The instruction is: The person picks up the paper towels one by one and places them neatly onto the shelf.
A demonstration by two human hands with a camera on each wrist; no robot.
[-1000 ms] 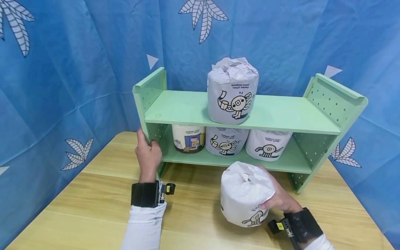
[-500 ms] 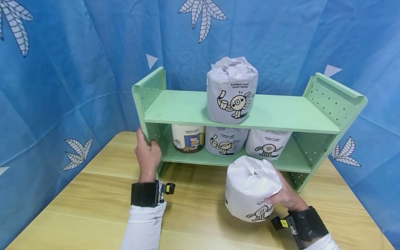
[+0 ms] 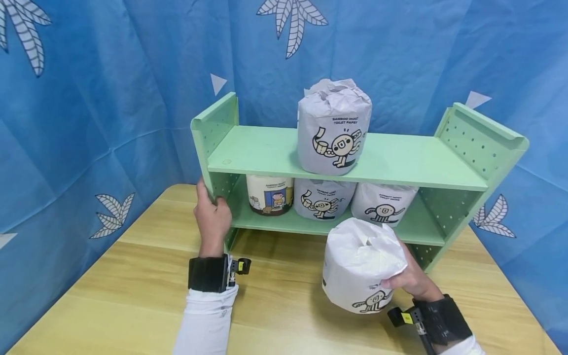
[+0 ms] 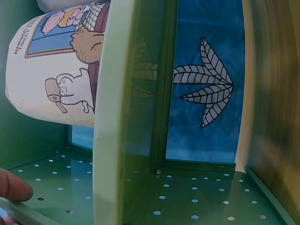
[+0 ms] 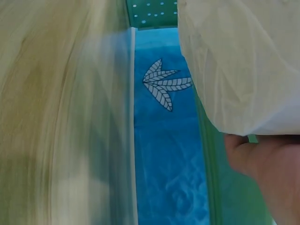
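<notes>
My left hand (image 3: 213,217) holds the left side panel of a green two-tier shelf (image 3: 253,148), its thumb (image 4: 16,187) on the inner face of the perforated panel. My right hand (image 3: 414,276) grips a paper-wrapped toilet roll (image 3: 361,268) from its right side, above the table and in front of the lower tier. In the right wrist view, the wrapped roll (image 5: 248,61) fills the upper right with fingers under its edge. One wrapped toilet roll (image 3: 333,130) stands on the top tier. Below it stand a cream roll with a cartoon (image 3: 269,195) and two white rolls (image 3: 324,199) (image 3: 383,204).
The shelf stands on a light wooden table (image 3: 133,296). A blue curtain (image 3: 146,74) with leaf prints hangs behind and at both sides. The shelf's right side panel (image 3: 483,148) rises beyond my right hand.
My right hand has carried its toilet roll a little up and to the right, closer to the lower tier. The left hand keeps its place on the shelf's side panel.
</notes>
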